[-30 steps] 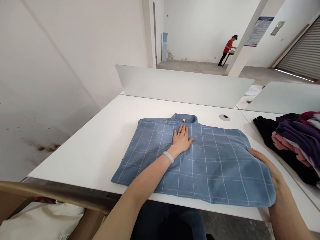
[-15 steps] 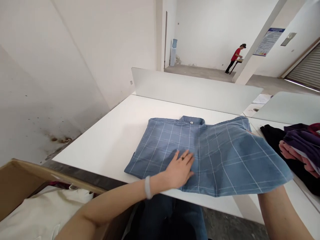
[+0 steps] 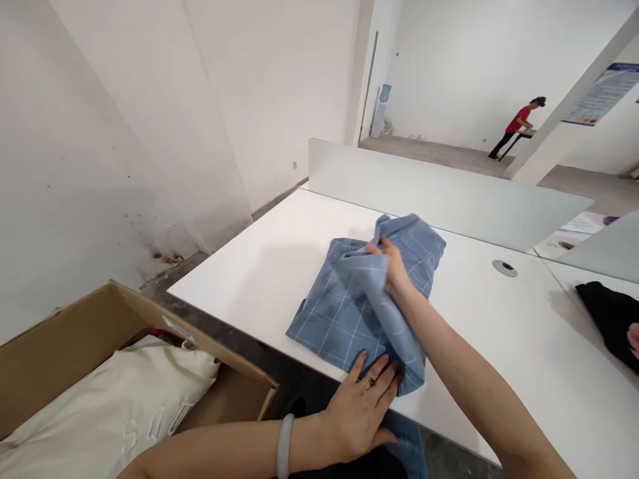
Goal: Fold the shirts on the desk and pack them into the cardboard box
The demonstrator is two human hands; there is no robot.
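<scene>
Nearest, left hand (image 3: 362, 406) spread, palm and fingers pressed down on the near edge of the blue checked shirt (image 3: 329, 326), pinning the cloth bunched on the white tabletop (image 3: 259, 266); right hand (image 3: 392, 266) above, grip closed around a doubled flap, held up off the pile; cardboard box (image 3: 120, 299) just left of the tabletop; far off, a person in red (image 3: 516, 126) at a small tabletop (image 3: 525, 133).

We're seeing soft, matt woven cotton in the blue checked shirt (image 3: 344, 326) lying on a smooth white laminate desk (image 3: 249, 266), and we're getting dull, slightly rough cardboard in the box (image 3: 60, 352) just beside that desk, plus a smooth, faintly glossy panel (image 3: 439, 193) along its far edge.
</scene>
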